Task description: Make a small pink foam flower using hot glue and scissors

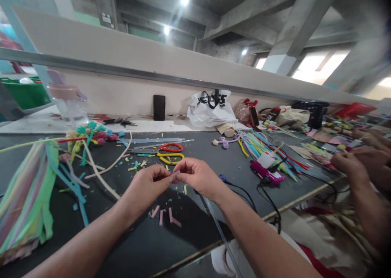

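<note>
My left hand [148, 185] and my right hand [197, 175] meet over the dark table [128, 245], fingers pinched together. Between them they hold the end of a pale grey strip [214, 219], which runs down under my right wrist toward the table's front edge. Short pink strip offcuts [166, 217] lie on the table just below my hands. Red and yellow scissors [170, 153] lie a little beyond my hands.
A bundle of pastel strips [27, 200] hangs at the left. More coloured strips [265, 149], a pink device [266, 172] with black cables, a white bag [210, 109] and a black phone [159, 107] sit further back. Another person's hands [351, 166] work at the right.
</note>
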Tool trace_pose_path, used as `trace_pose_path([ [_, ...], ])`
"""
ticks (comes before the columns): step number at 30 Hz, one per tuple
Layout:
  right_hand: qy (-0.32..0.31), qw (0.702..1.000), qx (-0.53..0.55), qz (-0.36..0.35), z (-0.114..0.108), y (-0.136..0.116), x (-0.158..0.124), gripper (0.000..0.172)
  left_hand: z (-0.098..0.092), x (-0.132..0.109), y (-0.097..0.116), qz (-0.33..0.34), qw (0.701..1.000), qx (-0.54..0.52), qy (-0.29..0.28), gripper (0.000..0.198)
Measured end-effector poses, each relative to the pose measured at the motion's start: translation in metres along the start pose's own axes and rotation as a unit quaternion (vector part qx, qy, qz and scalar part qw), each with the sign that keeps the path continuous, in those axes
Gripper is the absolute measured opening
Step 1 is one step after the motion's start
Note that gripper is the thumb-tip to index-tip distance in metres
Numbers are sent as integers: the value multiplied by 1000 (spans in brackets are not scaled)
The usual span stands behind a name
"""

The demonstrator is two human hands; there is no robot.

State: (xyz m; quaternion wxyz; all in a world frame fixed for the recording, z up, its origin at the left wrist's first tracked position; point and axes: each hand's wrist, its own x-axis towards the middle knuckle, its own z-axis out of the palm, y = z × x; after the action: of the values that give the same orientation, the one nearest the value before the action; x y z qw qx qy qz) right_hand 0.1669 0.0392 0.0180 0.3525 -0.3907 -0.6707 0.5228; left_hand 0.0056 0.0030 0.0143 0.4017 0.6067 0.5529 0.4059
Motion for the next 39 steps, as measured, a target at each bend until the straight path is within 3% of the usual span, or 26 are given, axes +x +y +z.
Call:
trace_pose_path([
  [5,7,1000,17,-13,4,-2,1,9,1,2,-7,6,1000,19,7,26],
  [8,9,1000,5,-5,-1,-2,2,11,-1,5,-11,19,999,-35,-27,29],
  [12,-17,1000,4,-19,-10,0,2,13,-5,6,-9,-11,995,-80,-63,40],
  [17,-32,998,-2,-59,-10,-1,1,19,-5,3,-6,-37,990,-103,-92,30],
  [25,-32,994,-19,-100,-3,-3,-2,27,-3,5,-5,-99,974,-170,-108,27],
  [35,2,984,-96,-151,1,6,0,26,-3,2,-2,-95,977,-171,-90,19],
  [39,-10,987,-74,-146,-1,6,1,30,-4,2,-1,-97,974,-182,-89,18],
])
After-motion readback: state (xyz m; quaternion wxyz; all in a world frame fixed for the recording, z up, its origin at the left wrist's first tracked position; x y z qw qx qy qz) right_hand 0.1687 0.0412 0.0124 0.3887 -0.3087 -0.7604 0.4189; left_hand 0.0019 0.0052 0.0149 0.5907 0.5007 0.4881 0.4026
